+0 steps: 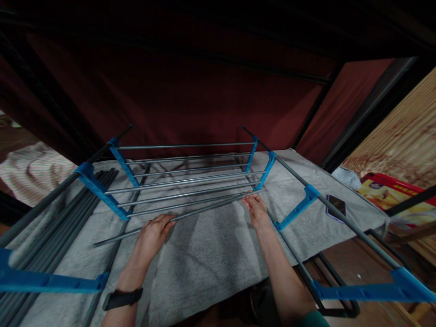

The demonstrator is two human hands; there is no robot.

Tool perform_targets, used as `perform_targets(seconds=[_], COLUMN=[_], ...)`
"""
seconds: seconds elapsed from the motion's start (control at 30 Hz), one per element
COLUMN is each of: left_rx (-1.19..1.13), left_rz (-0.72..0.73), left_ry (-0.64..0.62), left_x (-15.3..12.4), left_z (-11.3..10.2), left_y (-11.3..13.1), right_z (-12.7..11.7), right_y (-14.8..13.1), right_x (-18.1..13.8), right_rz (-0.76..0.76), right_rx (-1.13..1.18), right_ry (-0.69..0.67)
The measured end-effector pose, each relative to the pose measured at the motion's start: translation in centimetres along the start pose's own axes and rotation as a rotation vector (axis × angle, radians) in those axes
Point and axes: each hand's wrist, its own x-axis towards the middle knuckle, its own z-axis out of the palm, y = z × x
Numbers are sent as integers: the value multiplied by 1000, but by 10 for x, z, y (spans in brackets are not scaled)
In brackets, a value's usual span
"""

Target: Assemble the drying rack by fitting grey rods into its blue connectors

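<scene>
My left hand (155, 234) is closed around a thin grey metal rod (200, 210) that slants across the front of a rack frame. Near the rod's right end, my right hand (255, 204) pinches it with thumb and fingers. The rod's left end sticks out past my left hand. Behind it, several grey crossbars (190, 183) run between blue plastic brackets, one at the left (102, 193) and one at the right (267, 170). Closer to me, a blue bracket (299, 209) on the right and another blue bracket (51, 281) on the left have no crossbar between them.
Several loose grey tubes (61, 231) lie at the left on a grey towel (204, 268) covering the surface. A phone (335, 207) lies at the right. Beyond the towel's right edge are a red and yellow package (398, 195) and black metal legs (335, 281).
</scene>
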Motion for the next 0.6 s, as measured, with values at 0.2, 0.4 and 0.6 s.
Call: perform_targets(seconds=[0.2, 0.4, 0.6], left_rx=[23, 42, 105], left_rz=[-5, 4, -15], left_ry=[20, 84, 38], left_x=[0, -1, -3], left_z=[2, 3, 7], left_y=[-1, 7, 26], right_z=[1, -3, -8], right_y=[0, -3, 0], right_x=[0, 0, 0], right_rz=[15, 102, 196], right_rx=[21, 53, 0], right_ry=[15, 71, 56])
